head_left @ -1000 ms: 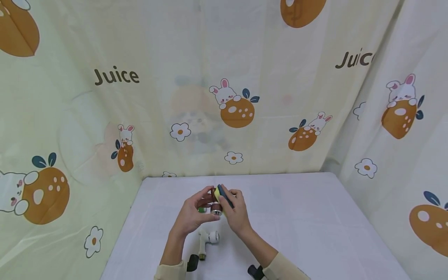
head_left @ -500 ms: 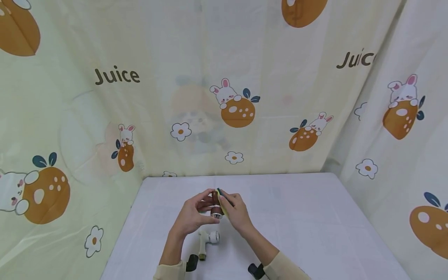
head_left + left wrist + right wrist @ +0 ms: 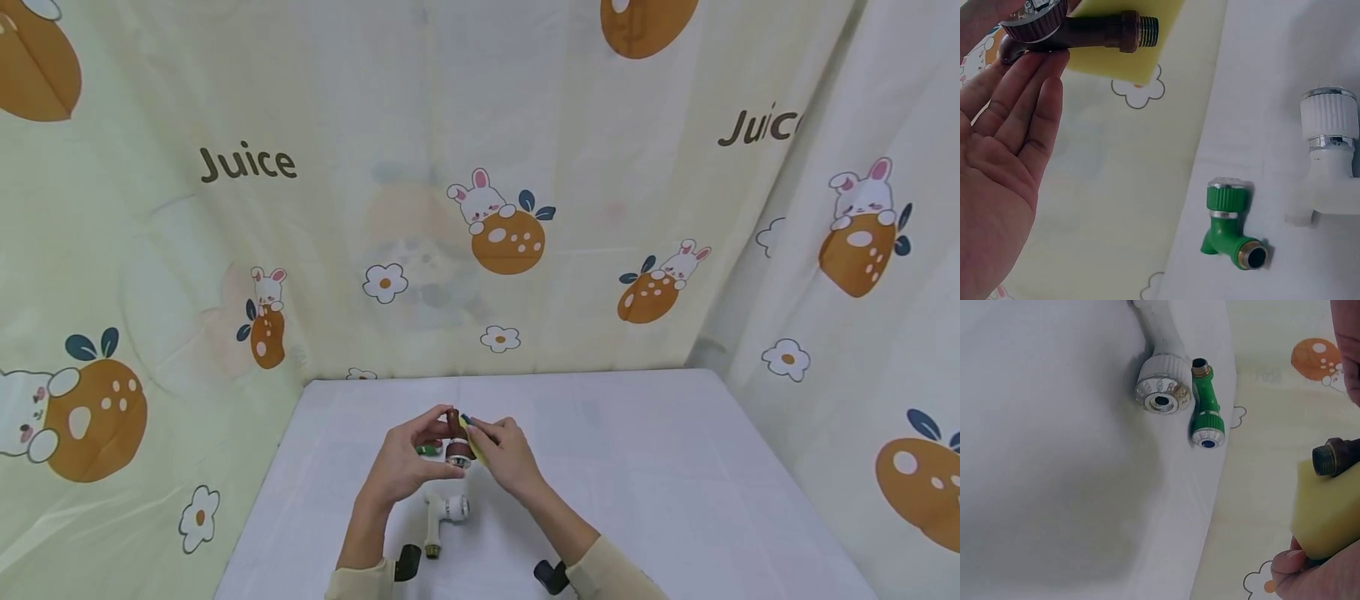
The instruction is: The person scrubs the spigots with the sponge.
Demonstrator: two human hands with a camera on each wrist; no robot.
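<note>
My left hand (image 3: 403, 460) holds a dark brown tap (image 3: 455, 451) above the table, its ribbed knob end with the chrome cap facing me. In the left wrist view the tap's threaded end (image 3: 1149, 31) points right, and the fingertips support the body near the knob. My right hand (image 3: 513, 458) grips a yellow sponge (image 3: 1329, 509) with a dark backing. The sponge's soft yellow face lies along the right side of the tap. Part of the sponge is hidden behind the right fingers in the head view.
A white tap (image 3: 444, 515) lies on the table between the forearms. A green tap (image 3: 1227, 225) with a brass threaded end lies near it, partly behind the left hand in the head view. Printed curtains (image 3: 585, 167) hang behind and beside the white table (image 3: 637, 467).
The right hand has drawn the sponge down along the tap, turning it so less of the dark backing shows. More of the brown tap is visible. Both hands have shifted slightly.
</note>
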